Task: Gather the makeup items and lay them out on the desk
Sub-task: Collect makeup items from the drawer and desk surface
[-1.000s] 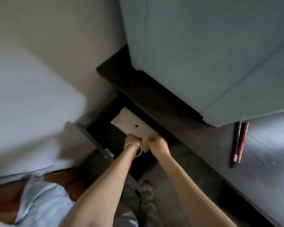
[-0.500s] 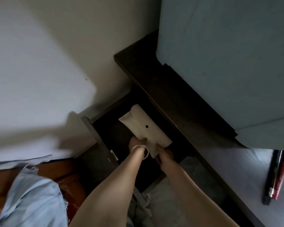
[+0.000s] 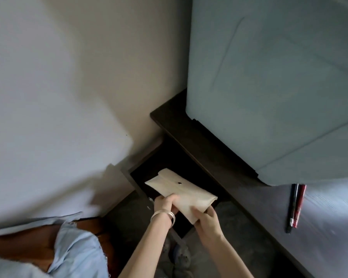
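Both hands hold one item. The left hand (image 3: 164,203), with thin silver bangles (image 3: 162,215) at the wrist, grips the near-left edge of a flat cream-coloured fabric pouch with a flap and one dark snap button (image 3: 179,192); its fingers curl over the top face. The right hand (image 3: 206,219) grips the near-right corner of the pouch, fingers wrapped under and thumb side on the upper face. Both forearms are bare and reach forward from the near edge of the view, converging at the pouch.

The pouch is tilted, its far-left end highest, and it sits above the open dark wooden drawer (image 3: 149,173) that projects to the left under the dark wooden tabletop (image 3: 209,149). Whether any part of the pouch touches the drawer cannot be told. No writing or brand mark can be read on the pouch.

On the tabletop to the right lie a slim black pencil-like stick (image 3: 291,207) and a red-and-black tube (image 3: 298,205), side by side and touching, well apart from the pouch. Any print on them is too small to read. A large pale blue-grey panel (image 3: 269,87) stands on the far part of the tabletop. A pale wall (image 3: 68,87) fills the left. Light blue fabric (image 3: 78,253) lies at the near left over a brown surface.
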